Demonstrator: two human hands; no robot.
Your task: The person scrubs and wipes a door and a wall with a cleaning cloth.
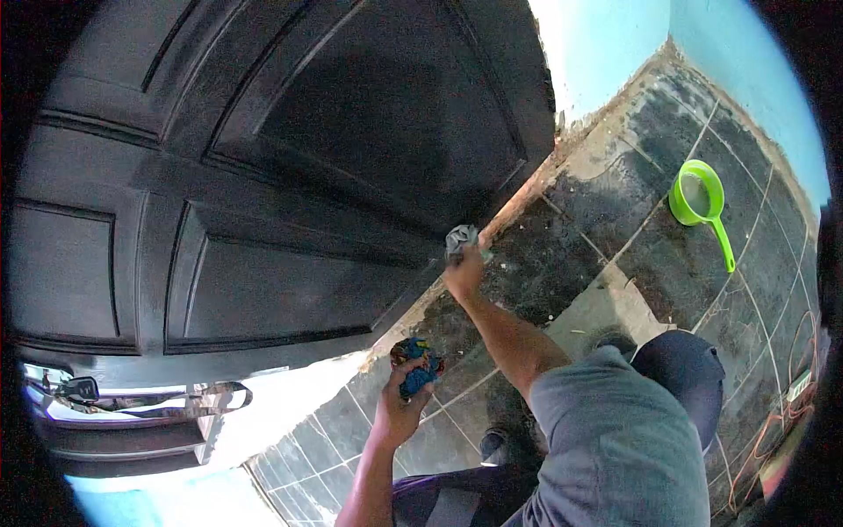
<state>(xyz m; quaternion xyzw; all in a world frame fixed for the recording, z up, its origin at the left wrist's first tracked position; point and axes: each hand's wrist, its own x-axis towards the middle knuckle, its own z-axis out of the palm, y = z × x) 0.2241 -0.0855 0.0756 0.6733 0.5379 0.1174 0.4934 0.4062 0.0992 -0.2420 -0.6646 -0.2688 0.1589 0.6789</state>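
Note:
My right hand presses a crumpled grey cloth against the lower edge of a dark panelled door. Its fingers are partly smeared but closed round the cloth. Lower down, my left hand grips a bunched multicoloured cloth, mostly blue with red and yellow patches. That hand is held above the tiled floor, apart from the door.
A green dipper with cloudy liquid stands on the dark tiled floor to the right. Orange cable and a power strip lie at the far right. Light blue walls border the floor. Part of a motorcycle shows at lower left.

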